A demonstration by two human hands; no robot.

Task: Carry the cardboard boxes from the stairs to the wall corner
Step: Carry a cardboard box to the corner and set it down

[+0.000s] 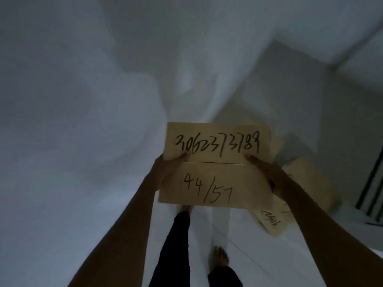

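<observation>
I hold the cardboard box point(215, 175) out ahead of me, between both hands: my left hand point(165, 170) grips its left edge and my right hand point(269, 175) grips its right edge. Below the box, my left foot point(186, 209) stands forward on the floor point(248, 255), and my right foot point(220, 257) is set back, nearer me. A wall point(83, 100) runs along my left. The stairs point(290, 83) rise ahead and to the right, behind the held box. A second box point(271, 223) lies on the floor under the held box's right corner. A third box point(308, 179) sits further right, near the foot of the stairs. A slatted panel point(371, 187) stands at the far right.
</observation>
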